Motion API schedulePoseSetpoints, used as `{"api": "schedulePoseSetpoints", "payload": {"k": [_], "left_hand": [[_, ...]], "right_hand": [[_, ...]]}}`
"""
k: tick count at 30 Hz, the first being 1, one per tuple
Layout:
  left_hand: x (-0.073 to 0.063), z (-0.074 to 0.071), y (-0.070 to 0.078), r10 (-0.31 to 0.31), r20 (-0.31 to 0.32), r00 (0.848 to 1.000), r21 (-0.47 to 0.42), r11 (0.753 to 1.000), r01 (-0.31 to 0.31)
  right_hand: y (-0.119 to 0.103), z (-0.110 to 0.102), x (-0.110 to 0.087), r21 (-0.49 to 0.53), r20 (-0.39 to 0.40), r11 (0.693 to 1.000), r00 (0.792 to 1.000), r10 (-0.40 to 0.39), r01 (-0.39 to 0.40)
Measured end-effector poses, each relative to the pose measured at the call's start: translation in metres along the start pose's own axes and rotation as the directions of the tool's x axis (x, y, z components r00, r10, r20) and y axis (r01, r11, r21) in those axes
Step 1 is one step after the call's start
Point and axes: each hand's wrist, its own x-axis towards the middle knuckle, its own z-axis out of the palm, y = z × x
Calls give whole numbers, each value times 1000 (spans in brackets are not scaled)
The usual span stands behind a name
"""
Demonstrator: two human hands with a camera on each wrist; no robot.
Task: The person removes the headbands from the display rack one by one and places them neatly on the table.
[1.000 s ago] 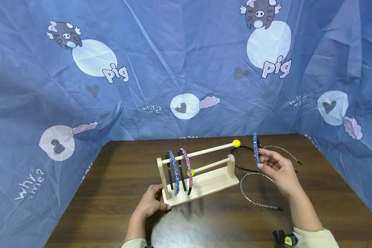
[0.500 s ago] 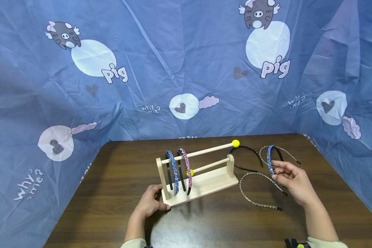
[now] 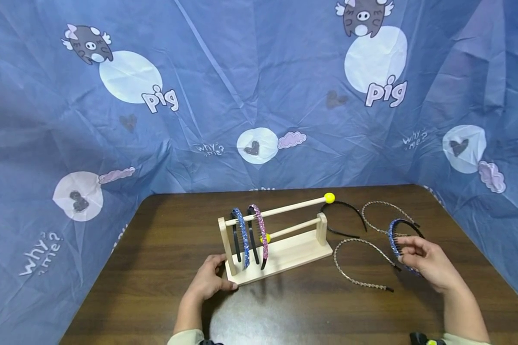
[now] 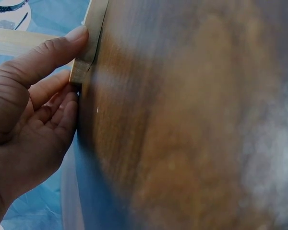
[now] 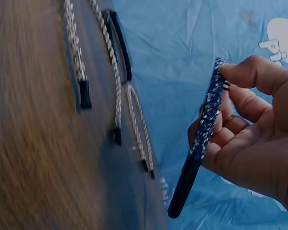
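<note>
My right hand (image 3: pixel 429 263) pinches a glittery blue headband (image 3: pixel 393 238) with black comb teeth, at the right of the table. In the right wrist view the thumb presses on the sequined band (image 5: pixel 209 115), and its black end points down. My left hand (image 3: pixel 209 278) grips the left end of a pale wooden rack (image 3: pixel 289 254), thumb on the near corner of the base; the left wrist view shows the thumb over the base edge (image 4: pixel 93 43). On the rack's upper rod hang another blue glitter headband (image 3: pixel 243 239) and a pink glitter headband (image 3: pixel 261 235).
Right of the rack lie a thin black headband (image 3: pixel 358 211), a braided gold headband (image 3: pixel 345 275) and a second braided one (image 3: pixel 382 203) farther back. Yellow balls cap the rods, the upper ball (image 3: pixel 329 198) reaching toward the black headband. A blue printed cloth (image 3: pixel 207 96) hangs behind the table (image 3: pixel 306 316).
My right hand has carried the blue headband rightward and down toward the near side, away from the rack's rod ends. The left hand and the rack stay put.
</note>
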Motion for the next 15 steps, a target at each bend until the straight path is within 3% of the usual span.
{"api": "schedulePoseSetpoints", "payload": {"k": [15], "left_hand": [[0,0,0,-7,0,1000,9,1000,7]], "right_hand": [[26,-26,-13,-33,107,984,979,176,-174]]}}
